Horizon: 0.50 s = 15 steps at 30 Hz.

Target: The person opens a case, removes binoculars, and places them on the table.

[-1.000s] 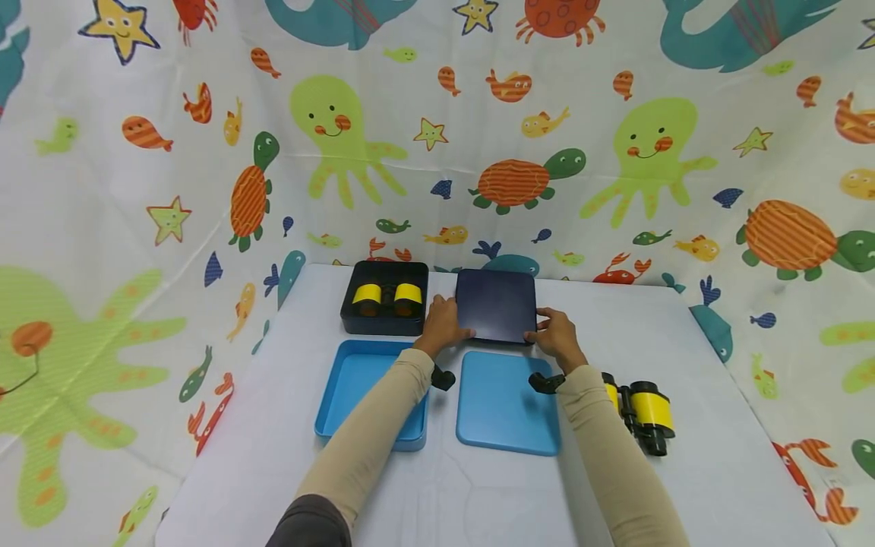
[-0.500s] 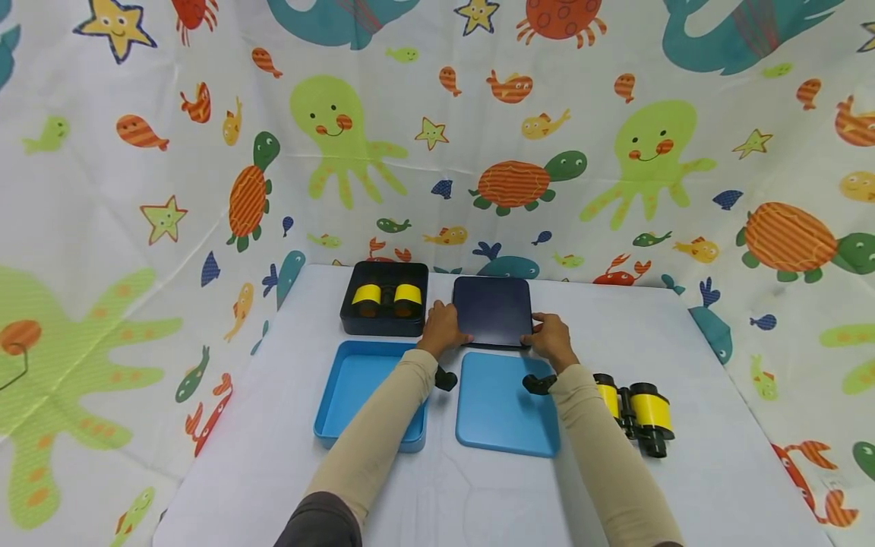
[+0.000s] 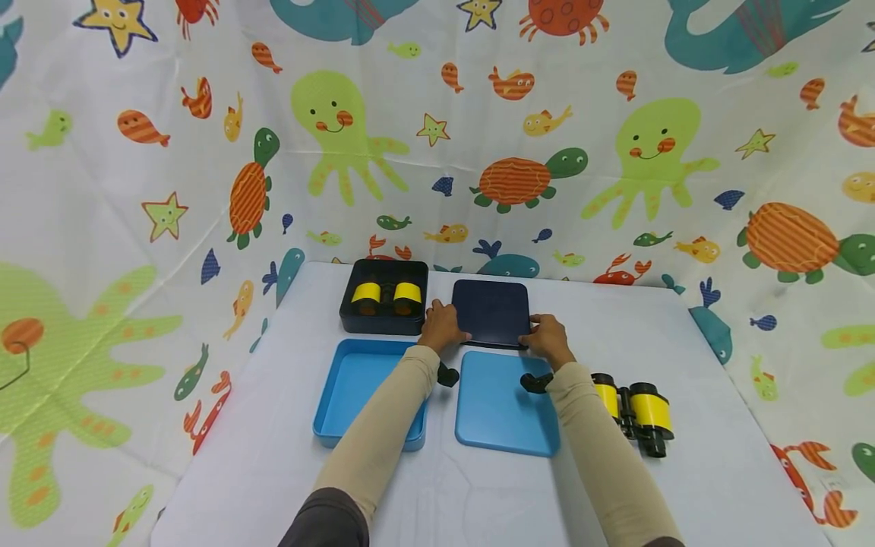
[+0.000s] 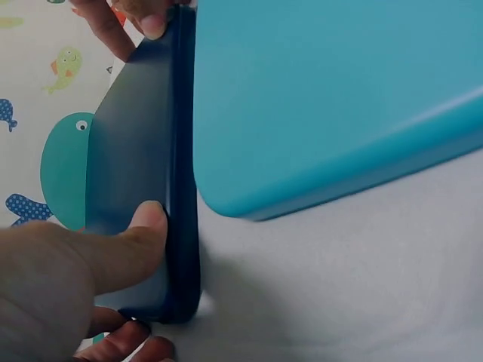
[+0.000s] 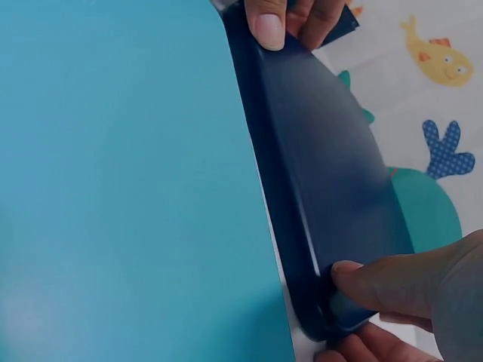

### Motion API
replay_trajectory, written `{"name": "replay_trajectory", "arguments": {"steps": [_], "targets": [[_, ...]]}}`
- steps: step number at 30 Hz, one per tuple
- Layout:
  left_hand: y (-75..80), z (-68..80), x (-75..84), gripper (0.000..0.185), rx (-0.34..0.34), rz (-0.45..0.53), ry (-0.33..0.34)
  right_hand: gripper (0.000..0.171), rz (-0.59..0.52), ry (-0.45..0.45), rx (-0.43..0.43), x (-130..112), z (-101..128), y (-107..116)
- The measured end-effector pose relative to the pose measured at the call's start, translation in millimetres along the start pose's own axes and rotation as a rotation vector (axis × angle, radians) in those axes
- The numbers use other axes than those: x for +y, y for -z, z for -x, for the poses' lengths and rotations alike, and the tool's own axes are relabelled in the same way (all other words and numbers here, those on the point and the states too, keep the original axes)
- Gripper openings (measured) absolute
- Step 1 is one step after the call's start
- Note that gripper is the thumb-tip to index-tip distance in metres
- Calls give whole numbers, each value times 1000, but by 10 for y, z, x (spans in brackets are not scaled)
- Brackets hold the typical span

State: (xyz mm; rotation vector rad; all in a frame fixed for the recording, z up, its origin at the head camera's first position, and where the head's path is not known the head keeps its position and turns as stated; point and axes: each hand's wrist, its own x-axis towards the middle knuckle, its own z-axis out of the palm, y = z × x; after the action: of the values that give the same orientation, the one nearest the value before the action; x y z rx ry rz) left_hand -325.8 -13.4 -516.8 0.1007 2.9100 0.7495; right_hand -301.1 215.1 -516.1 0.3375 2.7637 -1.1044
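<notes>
Both hands hold a dark navy square lid (image 3: 490,311) at its two near corners, at the back middle of the table. My left hand (image 3: 440,328) has its thumb on the top face and its fingers round the left side, as the left wrist view shows. The right hand (image 5: 392,290) grips the opposite corner likewise, thumb above and fingertips at the side. To the left of the lid stands a black box (image 3: 383,325) with yellow-and-black binoculars (image 3: 409,295) inside. A light blue lid (image 3: 502,410) lies flat just in front of the dark one.
A light blue open box (image 3: 345,391) stands at front left, partly behind the left sleeve. Another pair of yellow-and-black binoculars (image 3: 651,410) lies right of the right forearm. A sea-animal printed cloth (image 3: 506,99) hangs behind the white table (image 3: 478,505).
Both hands have drawn the navy lid slightly toward the person and to the left, chiefly in the first half second. The boxes, blue lid and binoculars stay in place.
</notes>
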Motion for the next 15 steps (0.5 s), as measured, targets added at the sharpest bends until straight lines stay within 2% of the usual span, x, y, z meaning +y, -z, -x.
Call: {"name": "replay_trajectory", "arguments": {"steps": [5, 8, 12, 15], "targets": [[36, 33, 10, 64, -13, -1, -10, 64, 52, 29, 5, -25, -5, -29], [85, 44, 4, 69, -1, 9, -44, 62, 111, 59, 52, -62, -13, -57], [245, 43, -14, 74, 44, 75, -116, 59, 168, 130, 161, -191, -4, -99], [428, 30, -54, 71, 89, 102, -172, 59, 121, 200, 197, -371, 33, -115]]}}
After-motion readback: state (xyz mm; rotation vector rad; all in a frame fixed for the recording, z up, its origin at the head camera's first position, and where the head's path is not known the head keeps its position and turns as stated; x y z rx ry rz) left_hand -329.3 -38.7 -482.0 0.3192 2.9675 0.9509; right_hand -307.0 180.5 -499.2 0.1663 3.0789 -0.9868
